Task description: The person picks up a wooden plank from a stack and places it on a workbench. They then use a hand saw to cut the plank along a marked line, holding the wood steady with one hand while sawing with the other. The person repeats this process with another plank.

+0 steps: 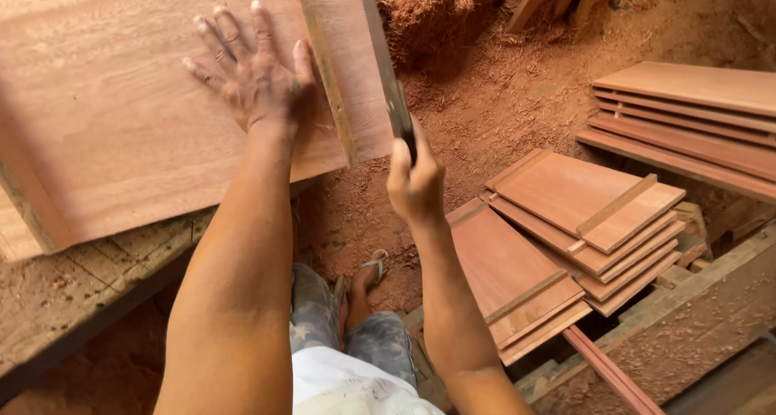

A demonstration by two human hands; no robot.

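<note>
**Marking a wooden panel at the table: stage of work**

The left hand [252,75] lies flat, fingers spread, pressing on the large wooden panel [121,116] that rests on the rough table [73,290] at the far left. The right hand [414,181] is closed around the near end of a dark straightedge-like tool [386,67], which reaches away over the panel's right edge, just beside a narrow wooden batten [327,75] lying along that edge; what exactly the tool is cannot be told. No cut or drawn line shows on the panel, so the work on this piece appears to be at an early stage. To the right, on the sawdust-covered floor [501,100], a stack of smaller battened panels [582,221] suggests pieces already assembled, and a pile of long boards [687,116] lies at the far right. The person's sandalled foot [370,271] stands below, between the table and the stack.
</note>
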